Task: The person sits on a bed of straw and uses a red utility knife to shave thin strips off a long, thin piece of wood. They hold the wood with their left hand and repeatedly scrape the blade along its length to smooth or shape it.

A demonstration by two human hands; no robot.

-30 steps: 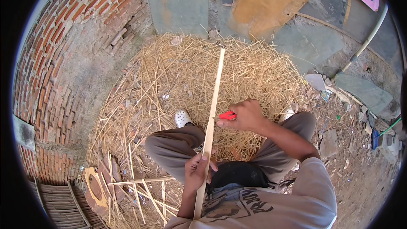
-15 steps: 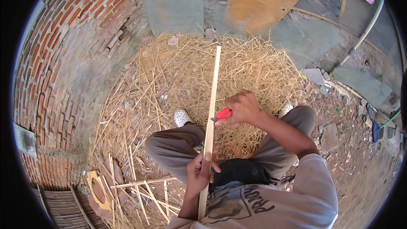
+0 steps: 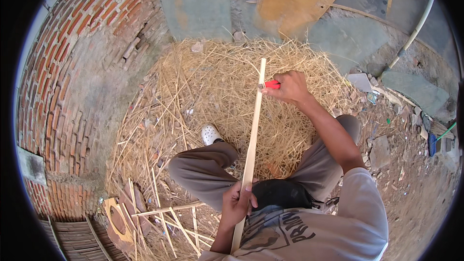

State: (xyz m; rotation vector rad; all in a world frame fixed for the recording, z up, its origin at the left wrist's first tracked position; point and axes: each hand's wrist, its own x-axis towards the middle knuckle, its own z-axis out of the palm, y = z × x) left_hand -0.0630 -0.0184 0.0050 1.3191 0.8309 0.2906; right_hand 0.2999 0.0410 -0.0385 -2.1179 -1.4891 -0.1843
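A long, pale strip of bamboo or wood [image 3: 253, 140] slants up from beside my body, its far end over the straw. My left hand [image 3: 239, 200] grips its lower part near my lap, thumb on top. Farther out, my right hand [image 3: 291, 87] is closed around a red-handled cutter knife [image 3: 272, 84]. The knife's blade rests against the strip near its far end; a thin curl of shaving seems to rise there. Part of the handle is hidden in my fingers.
Straw-like shavings [image 3: 232, 82] cover the ground ahead. Loose strips [image 3: 181, 229] and a board with a round hole [image 3: 117, 220] lie at lower left. A brick wall [image 3: 63, 101] stands left, grey panels [image 3: 195, 5] at the back. Rubble [image 3: 382, 152] lies right.
My right hand has slid the knife away from me along the strip, toward its far end. The strip's far end has shifted slightly right, and my left hand still holds it.
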